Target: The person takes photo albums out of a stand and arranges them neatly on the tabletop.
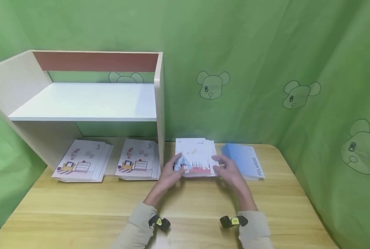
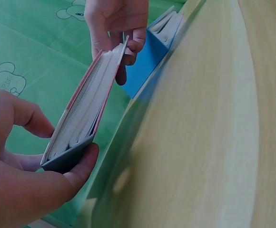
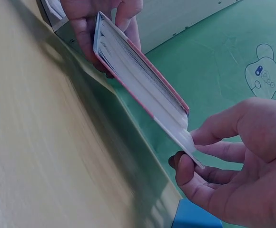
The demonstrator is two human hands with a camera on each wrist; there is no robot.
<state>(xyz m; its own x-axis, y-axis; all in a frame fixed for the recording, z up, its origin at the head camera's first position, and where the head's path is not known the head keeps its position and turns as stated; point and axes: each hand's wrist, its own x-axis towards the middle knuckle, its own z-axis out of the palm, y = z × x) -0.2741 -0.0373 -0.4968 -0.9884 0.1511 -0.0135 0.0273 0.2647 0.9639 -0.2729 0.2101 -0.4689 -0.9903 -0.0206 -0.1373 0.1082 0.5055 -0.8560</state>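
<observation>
Head view, held book point(image 1: 197, 155), underside hidden

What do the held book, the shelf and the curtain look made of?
Book: probably stiff card outside, smooth, being flat and thin-edged; its pages could be paper or plastic.
Shelf: likely laminated board, satin white, evenly surfaced with straight edges.
Curtain: seems fabric, fairly matte, hanging in soft folds.

Green curtain point(image 1: 253, 52) — bear faces point(image 1: 211, 88) printed in outline — hangs behind. Shelf point(image 1: 15, 81): white board point(image 1: 88, 102), reddish back strip point(image 1: 98, 61). Table point(image 1: 79, 204): light wood grain, far right corner rounded.
</observation>
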